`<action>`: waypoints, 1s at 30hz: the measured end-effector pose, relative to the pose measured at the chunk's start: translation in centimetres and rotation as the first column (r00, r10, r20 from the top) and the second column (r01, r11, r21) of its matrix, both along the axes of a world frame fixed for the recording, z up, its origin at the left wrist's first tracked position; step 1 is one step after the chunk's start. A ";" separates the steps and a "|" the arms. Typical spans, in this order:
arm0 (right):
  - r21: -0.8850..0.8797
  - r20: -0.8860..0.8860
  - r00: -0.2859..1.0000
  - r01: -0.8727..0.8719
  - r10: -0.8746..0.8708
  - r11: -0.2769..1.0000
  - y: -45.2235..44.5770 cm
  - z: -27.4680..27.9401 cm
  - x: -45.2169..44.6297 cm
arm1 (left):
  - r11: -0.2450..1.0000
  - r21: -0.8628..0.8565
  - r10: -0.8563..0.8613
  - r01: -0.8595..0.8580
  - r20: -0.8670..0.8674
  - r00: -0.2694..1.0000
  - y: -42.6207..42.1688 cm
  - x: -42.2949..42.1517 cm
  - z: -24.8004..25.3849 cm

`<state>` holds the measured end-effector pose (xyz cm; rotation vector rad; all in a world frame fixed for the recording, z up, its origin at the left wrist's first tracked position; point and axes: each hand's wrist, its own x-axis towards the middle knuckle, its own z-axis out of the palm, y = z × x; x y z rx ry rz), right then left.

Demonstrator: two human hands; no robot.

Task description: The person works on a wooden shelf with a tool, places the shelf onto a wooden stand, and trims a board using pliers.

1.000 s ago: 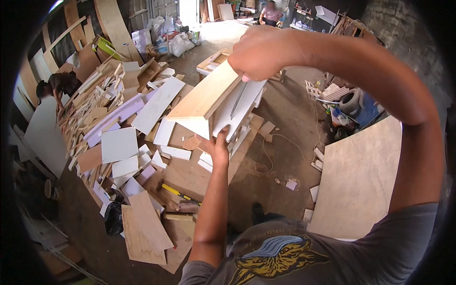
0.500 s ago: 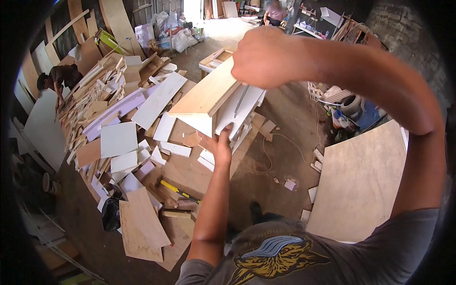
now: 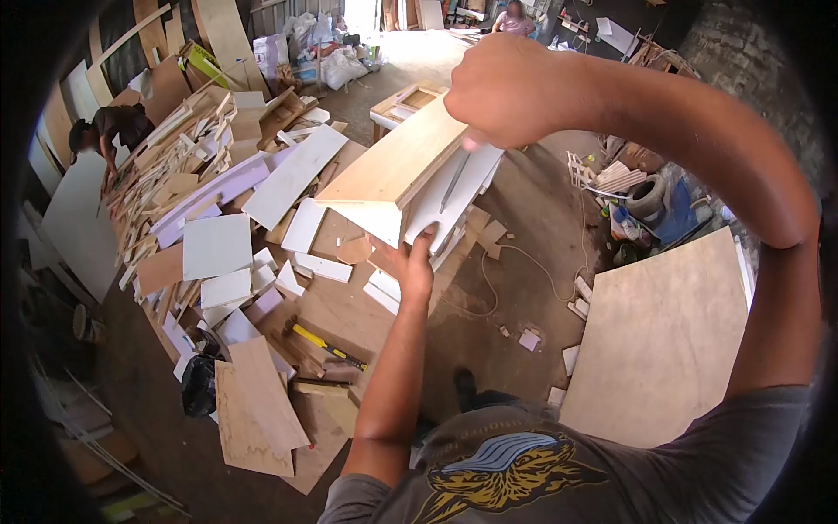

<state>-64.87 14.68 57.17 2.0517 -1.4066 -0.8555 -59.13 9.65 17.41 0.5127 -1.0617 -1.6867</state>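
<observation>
The wooden piece [image 3: 388, 166] has shifted slightly right, its near end gripped by the left hand's [image 3: 414, 266] fingers; the right hand's [image 3: 502, 92] fingers clench 1 grey rod [image 3: 452, 185] beyond them.

We find no readable text, label, brand, number or sign. At the bottom centre of the frame, we note faint lettering above the printed emblem on the grey shirt [image 3: 628, 450]; it is illegible. At the upper left, we note dark marks on the yellow-green package [image 3: 202, 63], too small to read.
</observation>
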 end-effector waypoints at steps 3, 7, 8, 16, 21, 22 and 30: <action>0.006 -0.024 0.978 -0.207 0.207 0.978 0.0 0.1 -1.1 | 0.999 -0.020 0.035 -0.036 -0.012 0.999 -0.5 -0.3 0.1; 0.083 -0.070 0.972 -0.219 0.225 0.972 -0.2 0.4 -0.4 | 0.996 -0.040 0.086 -0.085 0.024 0.996 0.1 0.1 1.2; 0.112 -0.088 0.986 -0.130 0.140 0.985 -0.1 0.5 0.2 | 0.995 -0.035 0.100 -0.098 0.037 0.994 0.3 0.2 1.7; 0.029 -0.017 0.959 -0.283 0.284 0.959 1.1 0.7 -2.2 | 0.961 -0.226 0.220 -0.158 0.283 0.934 1.0 1.6 4.3; 0.041 -0.014 0.999 0.050 -0.049 0.998 0.2 0.2 -2.7 | 0.975 -0.178 0.180 -0.132 0.288 0.941 0.6 1.5 3.6; 0.087 0.027 0.969 0.241 -0.244 0.967 -0.1 0.9 -2.0 | 0.976 -0.178 0.178 -0.129 0.294 0.939 0.7 1.5 3.6; -0.002 -0.042 0.963 -0.265 0.265 0.964 0.5 0.3 -3.1 | 0.971 -0.214 0.162 -0.109 0.249 0.955 0.7 1.6 3.9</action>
